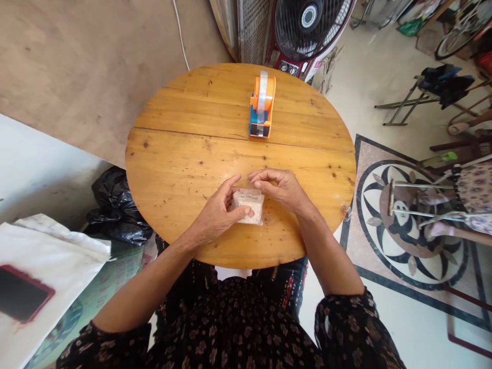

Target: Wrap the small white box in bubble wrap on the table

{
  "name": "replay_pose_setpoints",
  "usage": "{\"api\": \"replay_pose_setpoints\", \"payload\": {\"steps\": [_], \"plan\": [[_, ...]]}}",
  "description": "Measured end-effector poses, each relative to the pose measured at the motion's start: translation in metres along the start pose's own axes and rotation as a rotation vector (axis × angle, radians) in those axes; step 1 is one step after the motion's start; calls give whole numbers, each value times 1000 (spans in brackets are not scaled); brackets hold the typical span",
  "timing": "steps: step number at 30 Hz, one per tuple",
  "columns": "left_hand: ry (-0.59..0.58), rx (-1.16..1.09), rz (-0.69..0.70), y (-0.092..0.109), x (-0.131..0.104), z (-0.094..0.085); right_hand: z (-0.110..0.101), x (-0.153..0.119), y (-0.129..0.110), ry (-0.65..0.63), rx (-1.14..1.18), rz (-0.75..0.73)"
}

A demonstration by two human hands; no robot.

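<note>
A small clear plastic packet (pixel 249 209) with pale contents lies near the front of the round wooden table (pixel 180 159). My left hand (pixel 221 210) holds it from the left, the thumb pressed on its top face and the other fingers partly hidden behind its edge. Just beyond the packet's upper right corner is my right hand (pixel 282 187), its fingers loosely curved and the thumb apart from them, with nothing visible between. Toward the far side of the table stands an orange and blue tape dispenser (pixel 263 105) carrying a roll of clear tape.
A fan (pixel 309 25) stands behind the table. To the left are a black plastic bag (pixel 119 205) and a dark red-edged phone-like object (pixel 25 292) on a white surface. Folding stools (pixel 418 97) and a patterned floor inlay (pixel 415 220) are on the right.
</note>
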State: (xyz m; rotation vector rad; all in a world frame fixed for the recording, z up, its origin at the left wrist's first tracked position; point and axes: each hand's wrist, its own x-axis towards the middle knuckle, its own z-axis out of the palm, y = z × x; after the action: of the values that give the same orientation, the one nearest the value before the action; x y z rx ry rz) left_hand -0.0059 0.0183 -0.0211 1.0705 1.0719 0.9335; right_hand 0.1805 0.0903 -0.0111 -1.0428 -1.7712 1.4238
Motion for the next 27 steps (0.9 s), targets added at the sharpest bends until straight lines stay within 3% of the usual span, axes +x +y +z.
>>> {"api": "replay_pose_setpoints", "payload": {"steps": [11,20,27], "plan": [[28,-21,6,1,-2,1,2,3,5,16,30,22],[120,-5,23,-5,0,7,7,-9,-7,20,-196,-114],[127,31,45,-7,0,8,14,-22,-15,22,-478,-246]]}}
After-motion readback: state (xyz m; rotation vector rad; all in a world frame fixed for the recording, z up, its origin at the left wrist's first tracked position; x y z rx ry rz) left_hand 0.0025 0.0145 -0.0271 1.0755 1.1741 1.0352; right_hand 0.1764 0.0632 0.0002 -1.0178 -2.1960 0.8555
